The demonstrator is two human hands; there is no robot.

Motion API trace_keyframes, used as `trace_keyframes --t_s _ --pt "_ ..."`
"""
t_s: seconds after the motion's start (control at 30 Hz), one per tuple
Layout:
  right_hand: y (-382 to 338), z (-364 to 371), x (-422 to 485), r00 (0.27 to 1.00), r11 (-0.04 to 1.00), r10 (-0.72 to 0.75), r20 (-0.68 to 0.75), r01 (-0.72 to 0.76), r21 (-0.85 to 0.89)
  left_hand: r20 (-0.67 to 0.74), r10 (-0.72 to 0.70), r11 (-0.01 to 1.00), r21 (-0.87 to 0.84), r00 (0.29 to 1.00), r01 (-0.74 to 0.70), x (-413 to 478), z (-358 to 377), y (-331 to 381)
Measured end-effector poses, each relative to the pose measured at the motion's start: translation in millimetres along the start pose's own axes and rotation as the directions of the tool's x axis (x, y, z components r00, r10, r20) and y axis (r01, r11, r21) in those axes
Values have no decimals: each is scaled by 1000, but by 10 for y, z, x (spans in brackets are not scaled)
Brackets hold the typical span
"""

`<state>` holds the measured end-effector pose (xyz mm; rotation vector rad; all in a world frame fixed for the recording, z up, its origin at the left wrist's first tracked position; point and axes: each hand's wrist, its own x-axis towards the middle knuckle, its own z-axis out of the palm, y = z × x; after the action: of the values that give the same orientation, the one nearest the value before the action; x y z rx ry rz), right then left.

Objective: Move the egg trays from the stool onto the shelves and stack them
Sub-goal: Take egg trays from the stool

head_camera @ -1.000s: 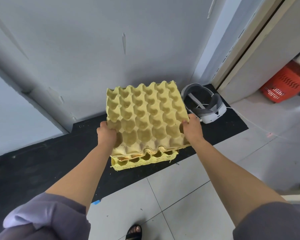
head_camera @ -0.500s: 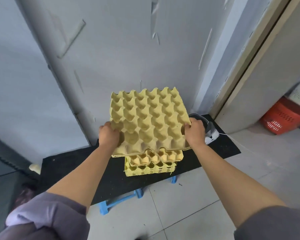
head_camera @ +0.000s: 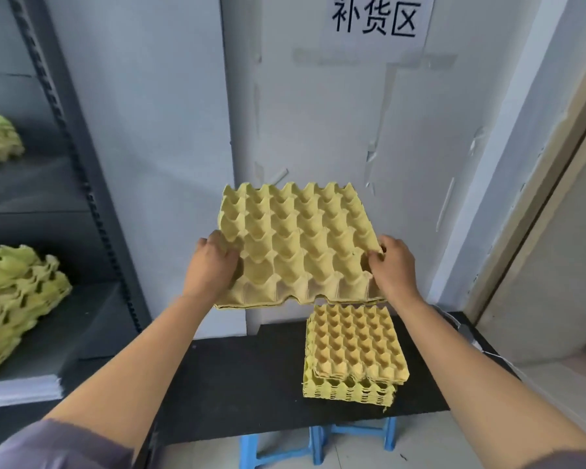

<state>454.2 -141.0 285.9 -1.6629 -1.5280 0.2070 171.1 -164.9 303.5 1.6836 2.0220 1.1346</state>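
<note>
The left hand (head_camera: 210,269) and right hand (head_camera: 391,269) curl their fingers (head_camera: 372,264) round opposite edges of a yellow egg tray (head_camera: 298,245), perhaps several nested, held clear of the stack (head_camera: 352,353) on the blue stool (head_camera: 249,451).

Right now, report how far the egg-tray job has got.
Done: stacks of greenish pulp egg trays sit on two levels of the dark grey metal shelves. In hand: left hand and right hand grip a yellow moulded-pulp tray aloft. Left: a yellow tray stack on the blue plastic stool.
</note>
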Motion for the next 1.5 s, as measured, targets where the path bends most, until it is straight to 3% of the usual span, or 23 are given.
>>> trace_keyframes --t_s 0.23,0.57,0.73,1.07,1.5 --pt "-1202 182 -410 991 988 -116 -70 122 89 -87 80 989 128 993 -69 -165 -1232 -341" --pt "-2554 625 -992 974 932 -159 -163 203 299 -220 105 993 84 970 -88 -230 -2716 -981" --pt "-3143 840 -927 961 899 -232 -151 271 343 -314 135 988 121 940 -101 -36 -3270 -1105" --pt "-4229 1462 -727 919 811 -381 -102 385 441 -437 44 981 188 898 43 300 -4092 -1673" --pt "-5776 2290 -1318 870 755 -455 -190 490 436 -484 44 997 77 874 -8 649 -5545 -2757"
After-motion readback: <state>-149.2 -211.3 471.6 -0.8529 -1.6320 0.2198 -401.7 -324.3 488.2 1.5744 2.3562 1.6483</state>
